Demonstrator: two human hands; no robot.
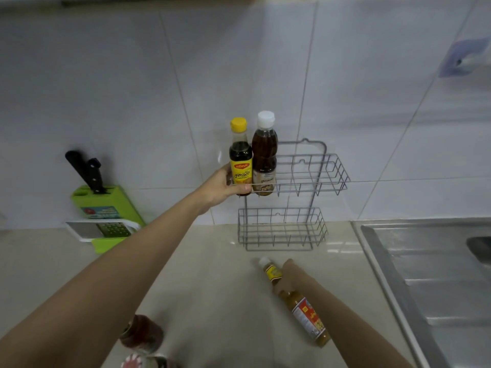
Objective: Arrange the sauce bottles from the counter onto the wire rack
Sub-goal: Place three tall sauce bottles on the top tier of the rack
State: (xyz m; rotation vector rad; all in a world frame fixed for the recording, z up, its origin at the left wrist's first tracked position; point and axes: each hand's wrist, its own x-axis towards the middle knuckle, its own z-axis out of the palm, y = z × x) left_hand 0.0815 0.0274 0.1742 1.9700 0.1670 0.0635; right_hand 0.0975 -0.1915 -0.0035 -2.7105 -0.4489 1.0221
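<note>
A grey two-tier wire rack (313,170) hangs on the tiled wall. In its upper basket, at the left end, stand a dark sauce bottle with a yellow cap (240,158) and a brown sauce bottle with a white cap (265,155). My left hand (220,188) grips the yellow-capped bottle low on its label. The lower basket (283,229) holds nothing. On the counter my right hand (288,277) is wrapped around the neck of a tilted yellow-brown sauce bottle (305,312) with a white cap.
More bottles (142,334), blurred, stand at the bottom edge near my left arm. A green knife block (106,205) with black-handled knives and a grater (111,229) sit at the left. A steel sink (430,277) fills the right side.
</note>
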